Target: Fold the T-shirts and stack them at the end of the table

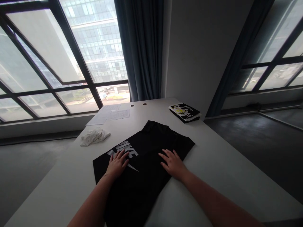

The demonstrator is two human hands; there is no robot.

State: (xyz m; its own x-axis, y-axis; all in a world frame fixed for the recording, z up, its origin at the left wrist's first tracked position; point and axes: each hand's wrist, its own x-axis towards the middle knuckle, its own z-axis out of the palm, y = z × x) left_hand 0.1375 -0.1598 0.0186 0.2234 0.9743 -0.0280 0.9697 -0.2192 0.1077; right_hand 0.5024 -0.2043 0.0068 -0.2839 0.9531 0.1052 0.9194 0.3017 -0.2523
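Two bare hands are pressing flat and unclenched on a black Nike T-shirt [142,189], the left hand [117,164] beside its white logo [124,149], the right hand [172,164] on its plain side, the shirt's long axis running from far collar [150,125] toward the near edge of a white table [208,176].

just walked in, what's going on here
A person has both bare hands spread flat on a black Nike T-shirt lying on a white table. The left hand rests on the white printed logo, and the right hand rests on the black fabric beside it. Farther along the table are a crumpled white cloth, some papers and a black-covered magazine.
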